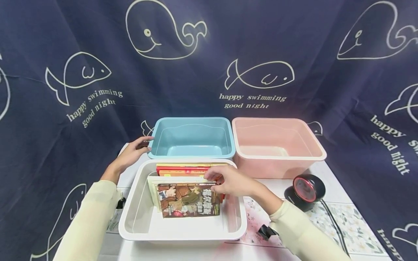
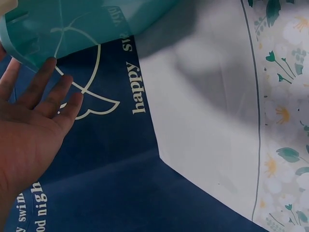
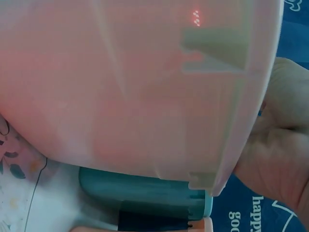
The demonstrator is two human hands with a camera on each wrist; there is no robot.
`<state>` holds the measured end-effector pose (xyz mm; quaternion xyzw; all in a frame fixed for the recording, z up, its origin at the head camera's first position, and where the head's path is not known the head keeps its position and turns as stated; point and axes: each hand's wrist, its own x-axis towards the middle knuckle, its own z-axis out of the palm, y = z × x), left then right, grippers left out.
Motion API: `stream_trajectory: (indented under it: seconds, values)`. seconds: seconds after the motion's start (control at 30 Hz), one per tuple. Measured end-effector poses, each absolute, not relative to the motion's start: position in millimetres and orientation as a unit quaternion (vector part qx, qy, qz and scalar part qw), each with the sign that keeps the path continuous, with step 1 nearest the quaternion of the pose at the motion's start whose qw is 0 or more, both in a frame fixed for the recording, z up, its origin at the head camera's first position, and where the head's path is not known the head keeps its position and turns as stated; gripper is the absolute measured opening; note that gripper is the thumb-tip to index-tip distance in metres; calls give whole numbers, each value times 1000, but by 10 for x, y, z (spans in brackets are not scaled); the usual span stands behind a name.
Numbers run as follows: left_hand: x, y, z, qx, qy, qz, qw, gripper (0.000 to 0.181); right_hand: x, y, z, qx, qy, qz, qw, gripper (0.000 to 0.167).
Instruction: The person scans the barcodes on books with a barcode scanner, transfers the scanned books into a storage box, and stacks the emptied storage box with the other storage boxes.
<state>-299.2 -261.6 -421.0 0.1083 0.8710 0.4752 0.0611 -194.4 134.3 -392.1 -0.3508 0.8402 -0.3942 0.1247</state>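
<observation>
At the left rim of the blue bin is my left hand, its fingertips at the rim. The left wrist view shows that hand with fingers spread loosely beside the bin wall. Several books stand upright in the white bin, a brown comic-style cover frontmost. My right hand holds the top right of the front books, thumb in front and fingers behind. In the right wrist view the bin wall hides the fingers; part of the hand shows past the rim.
An empty pink bin stands beside the blue one, behind the white bin. A round black device with a cable sits at the right. A black clip-like object lies near my right forearm. Dark blue fabric hangs behind.
</observation>
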Motion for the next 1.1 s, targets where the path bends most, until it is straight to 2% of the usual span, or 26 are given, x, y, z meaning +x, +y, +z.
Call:
stream_trajectory:
  seconds: [0.43, 0.8, 1.1]
  values:
    - [-2979, -2626, -4243, 106, 872, 474, 61, 54, -1943, 1198, -3893, -366, 877, -290, 116, 31]
    - [-2995, -2621, -4274, 109, 868, 481, 56, 56, -1913, 1149, -3939, -379, 870, -277, 149, 43]
    - [-2994, -2625, -4296, 116, 872, 473, 46, 53, -1923, 1093, -3946, -368, 876, -262, 170, 45]
